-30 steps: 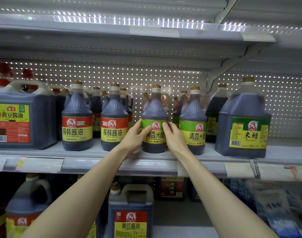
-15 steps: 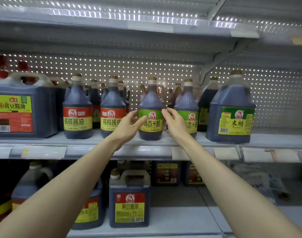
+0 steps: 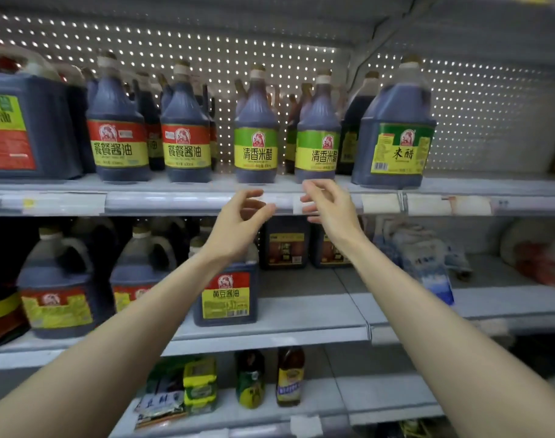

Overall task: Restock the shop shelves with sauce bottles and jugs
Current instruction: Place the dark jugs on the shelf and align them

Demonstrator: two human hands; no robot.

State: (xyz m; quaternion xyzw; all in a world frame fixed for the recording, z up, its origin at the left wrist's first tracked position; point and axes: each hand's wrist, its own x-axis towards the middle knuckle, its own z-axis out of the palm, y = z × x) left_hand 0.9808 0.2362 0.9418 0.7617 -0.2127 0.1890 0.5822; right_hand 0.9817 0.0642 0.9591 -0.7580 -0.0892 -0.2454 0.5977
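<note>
Head view: your left hand (image 3: 241, 216) and right hand (image 3: 328, 207) hang empty, fingers loosely spread, at the shelf lip (image 3: 175, 200). Green-label bottle (image 3: 255, 134) stands just above the left hand. Risk: an upward flick could clip its base and topple it into the neighbour bottle (image 3: 317, 137).

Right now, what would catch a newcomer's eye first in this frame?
The left hand and right hand hover empty, fingers loosely curled, in front of the shelf edge. Above them stand two green-labelled rice vinegar bottles, flanked by red-labelled soy sauce bottles on the left and a large vinegar jug on the right.
</note>
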